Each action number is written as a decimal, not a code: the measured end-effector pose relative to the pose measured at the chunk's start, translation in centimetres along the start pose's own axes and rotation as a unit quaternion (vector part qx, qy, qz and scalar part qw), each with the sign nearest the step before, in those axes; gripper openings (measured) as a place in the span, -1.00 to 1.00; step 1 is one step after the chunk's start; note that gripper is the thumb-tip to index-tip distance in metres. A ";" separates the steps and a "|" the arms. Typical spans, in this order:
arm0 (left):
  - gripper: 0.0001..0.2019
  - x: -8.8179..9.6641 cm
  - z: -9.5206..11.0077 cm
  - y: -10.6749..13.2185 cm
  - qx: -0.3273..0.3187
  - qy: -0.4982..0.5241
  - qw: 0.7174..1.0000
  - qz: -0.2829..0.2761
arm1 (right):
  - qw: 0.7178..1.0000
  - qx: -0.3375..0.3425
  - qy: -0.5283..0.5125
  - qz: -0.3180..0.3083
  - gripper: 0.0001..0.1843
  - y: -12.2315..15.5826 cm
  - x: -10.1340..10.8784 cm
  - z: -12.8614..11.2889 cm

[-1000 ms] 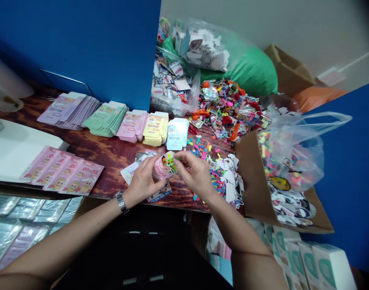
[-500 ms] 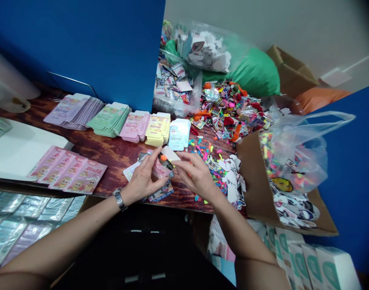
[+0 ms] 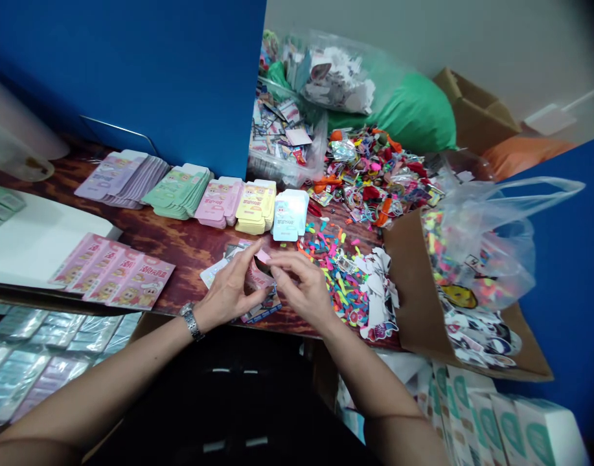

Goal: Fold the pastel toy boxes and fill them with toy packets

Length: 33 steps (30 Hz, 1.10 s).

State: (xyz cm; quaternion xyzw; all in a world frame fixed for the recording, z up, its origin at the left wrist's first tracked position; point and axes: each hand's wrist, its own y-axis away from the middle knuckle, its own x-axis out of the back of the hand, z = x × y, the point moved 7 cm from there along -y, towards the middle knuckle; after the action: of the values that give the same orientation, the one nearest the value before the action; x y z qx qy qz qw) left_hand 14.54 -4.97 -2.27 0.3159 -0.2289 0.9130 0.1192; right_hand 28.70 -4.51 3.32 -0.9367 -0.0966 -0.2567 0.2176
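Observation:
Between both hands is a small pink cardboard box (image 3: 258,278), its dark opening facing up. My left hand (image 3: 231,285) grips it from the left, thumb at the near side and fingers at the far side. My right hand (image 3: 304,288) is at the box's right edge, with fingers and thumb closed on its pink flap (image 3: 263,256). Under the box lie printed cards (image 3: 262,309), partly hidden by the hands. Just right of my right hand are many small coloured plastic pieces (image 3: 345,285) and a heap of white die-cut stickers (image 3: 378,285).
Stacks of flat boxes stand along the back: purple (image 3: 114,175), green (image 3: 177,191), pink (image 3: 219,202), yellow (image 3: 256,206) and blue (image 3: 289,215). Pink boxes (image 3: 141,278) overlap at left. A trinket pile (image 3: 374,168) lies behind; a cardboard carton (image 3: 413,285) stands at right.
The orange piece seen at the box opening is out of sight now. The raised white flap has folded down, and my right hand has moved slightly left, its fingers curling closer to the box.

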 end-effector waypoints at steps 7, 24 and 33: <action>-0.06 -0.2 0.1 -0.1 -0.002 -0.069 0.998 -0.013 | 0.997 -0.057 0.027 0.032 -0.80 0.0 -0.7 0.8; -0.03 0.5 -0.6 1.1 0.033 -0.180 0.982 -0.052 | 0.990 -0.058 -0.132 0.005 -0.51 1.8 -4.7 2.1; -0.05 0.5 -0.6 1.4 0.016 -0.243 0.968 -0.063 | 0.999 0.023 0.006 0.023 -0.42 2.7 -5.9 0.2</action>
State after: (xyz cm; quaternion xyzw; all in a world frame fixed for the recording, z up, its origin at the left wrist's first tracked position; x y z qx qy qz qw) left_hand 13.31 -5.87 -2.86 0.5438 -0.2162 0.8031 0.1123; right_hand 24.62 -7.25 -0.92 -0.9321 -0.0792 -0.2548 0.2451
